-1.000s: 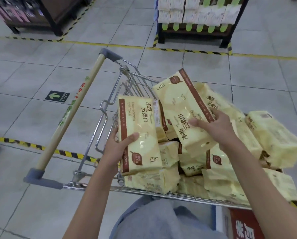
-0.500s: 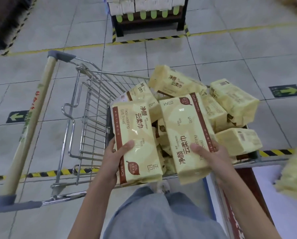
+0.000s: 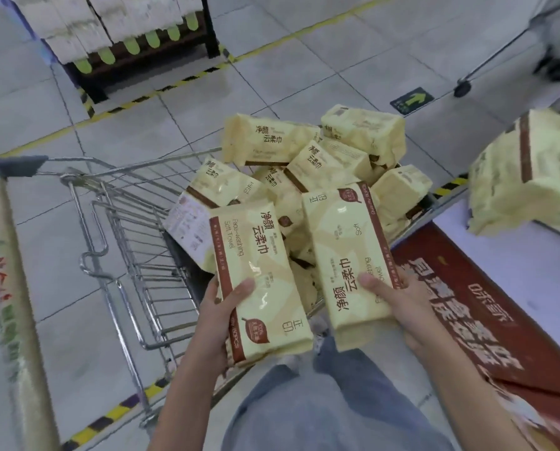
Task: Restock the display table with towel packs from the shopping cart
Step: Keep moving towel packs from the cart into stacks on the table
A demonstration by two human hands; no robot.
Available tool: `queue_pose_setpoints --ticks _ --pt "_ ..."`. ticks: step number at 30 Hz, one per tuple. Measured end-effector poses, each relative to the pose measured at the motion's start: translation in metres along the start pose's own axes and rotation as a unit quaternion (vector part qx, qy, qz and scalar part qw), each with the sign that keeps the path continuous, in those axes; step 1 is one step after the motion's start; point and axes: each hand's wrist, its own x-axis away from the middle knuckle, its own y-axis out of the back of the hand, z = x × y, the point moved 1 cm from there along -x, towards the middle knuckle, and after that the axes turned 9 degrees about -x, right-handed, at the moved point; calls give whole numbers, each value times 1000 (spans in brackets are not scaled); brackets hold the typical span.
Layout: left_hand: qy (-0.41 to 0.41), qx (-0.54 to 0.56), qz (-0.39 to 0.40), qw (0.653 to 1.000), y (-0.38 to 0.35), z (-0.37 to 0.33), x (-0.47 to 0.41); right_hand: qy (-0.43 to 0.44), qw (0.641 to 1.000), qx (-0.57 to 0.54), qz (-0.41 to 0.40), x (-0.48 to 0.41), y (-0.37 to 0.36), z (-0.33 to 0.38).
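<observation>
Yellow pack (image 3: 256, 262) gripped by left hand (image 3: 218, 320), second pack (image 3: 347, 249) by right hand (image 3: 399, 304), stack (image 3: 516, 183) blurred

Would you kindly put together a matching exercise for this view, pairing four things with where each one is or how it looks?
Things:
1. left pack, gripped by the left hand
2. right pack, gripped by the right hand
3. cart handle
4. stack of packs

Descriptions:
A. on the white display table, far right
B. brown stripe along its right edge
C. far left of the view
D. brown stripe along its left edge

Pairs: 1-D, 2-B, 3-C, 4-A.
</observation>
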Motion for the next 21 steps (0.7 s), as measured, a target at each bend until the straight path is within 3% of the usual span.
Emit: queue_pose_setpoints --ticks 11,21 --pt "24 -143 178 973 -55 11 4 -34 970 -156 -182 118 55 -77" --pt "57 -320 374 869 -156 79 71 17 877 -311 -365 250 111 -167"
